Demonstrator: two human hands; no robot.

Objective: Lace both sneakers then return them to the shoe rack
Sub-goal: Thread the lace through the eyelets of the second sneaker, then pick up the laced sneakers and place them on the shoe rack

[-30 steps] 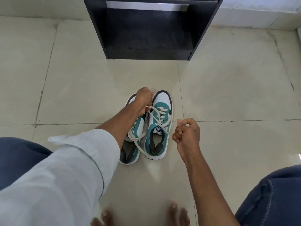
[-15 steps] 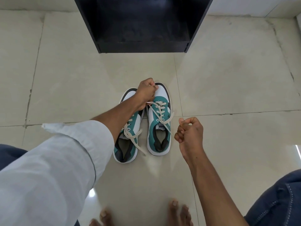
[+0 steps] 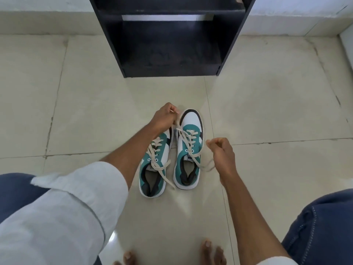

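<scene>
Two teal-and-white sneakers stand side by side on the floor, toes pointing away from me. The right sneaker (image 3: pixel 189 148) has a cream lace (image 3: pixel 188 139) threaded through its eyelets. My left hand (image 3: pixel 165 116) is above the toe of the left sneaker (image 3: pixel 154 169) and pinches one end of that lace. My right hand (image 3: pixel 221 151) is just right of the right sneaker and grips the lace's other end, which loops down beside it. The left sneaker's own lace lies loose across its tongue and trails onto the floor.
A black shoe rack (image 3: pixel 172 39) stands on the floor straight ahead, its lowest shelf open toward me. Beige floor tiles (image 3: pixel 267 111) surround the sneakers. My bare toes (image 3: pixel 208 251) and blue-jeaned knees (image 3: pixel 321 224) are at the bottom of the view.
My right hand has moved in toward the right sneaker, slackening its lace end. My left hand still holds the other end near the toes. The camera tilted up, showing more of the rack.
</scene>
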